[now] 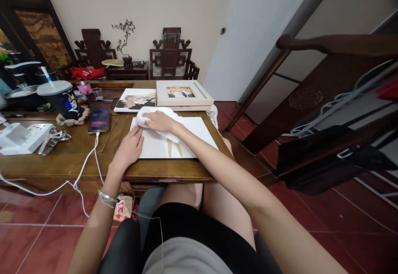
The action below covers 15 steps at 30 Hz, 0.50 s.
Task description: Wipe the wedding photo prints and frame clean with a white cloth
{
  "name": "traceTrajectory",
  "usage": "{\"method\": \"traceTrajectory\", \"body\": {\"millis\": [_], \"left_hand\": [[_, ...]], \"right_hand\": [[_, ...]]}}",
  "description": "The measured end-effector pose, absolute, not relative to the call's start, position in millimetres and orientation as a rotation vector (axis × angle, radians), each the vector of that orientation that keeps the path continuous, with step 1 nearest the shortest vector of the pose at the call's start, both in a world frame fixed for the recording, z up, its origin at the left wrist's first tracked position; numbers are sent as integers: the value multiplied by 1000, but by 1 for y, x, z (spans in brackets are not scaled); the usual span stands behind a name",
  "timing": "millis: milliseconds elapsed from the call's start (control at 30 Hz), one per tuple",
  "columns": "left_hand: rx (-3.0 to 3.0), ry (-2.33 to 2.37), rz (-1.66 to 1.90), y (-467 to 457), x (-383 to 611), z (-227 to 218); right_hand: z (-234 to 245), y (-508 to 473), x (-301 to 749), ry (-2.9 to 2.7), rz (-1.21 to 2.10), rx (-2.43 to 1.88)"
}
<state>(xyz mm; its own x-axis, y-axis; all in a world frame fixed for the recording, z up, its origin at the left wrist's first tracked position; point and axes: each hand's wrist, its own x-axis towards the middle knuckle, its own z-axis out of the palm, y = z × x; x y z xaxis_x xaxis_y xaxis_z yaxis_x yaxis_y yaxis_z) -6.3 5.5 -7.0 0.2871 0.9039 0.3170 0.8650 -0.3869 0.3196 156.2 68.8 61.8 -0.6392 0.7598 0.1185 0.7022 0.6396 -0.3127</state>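
Note:
A white flat panel [192,135] lies on the wooden table [62,158] in front of me. My left hand [129,149] rests on its left edge, fingers bent over the edge and pressing it down. My right hand [159,121] lies on top of a white cloth [169,135] near the panel's far left corner, fingers curled over the cloth. A light framed picture [183,93] and an unframed photo print [135,100] lie just beyond the panel.
A phone [98,120] on a white cable [83,170], a white power strip [29,137], a dark lidded cup with a straw [62,98] and small cups stand on the table's left. Carved chairs [171,54] line the wall. A dark wooden chair [326,100] stands at my right.

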Motion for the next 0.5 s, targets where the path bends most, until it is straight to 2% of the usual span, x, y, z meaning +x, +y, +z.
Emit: {"method": "traceTrajectory", "body": {"millis": [233,500], "left_hand": [[2466,1671,728,7,-8,-10],[2468,1667,742,5,-6,-13]], "right_hand": [[61,84,139,-2537,427,-1182],[57,84,244,-2321,502,-1446]]}}
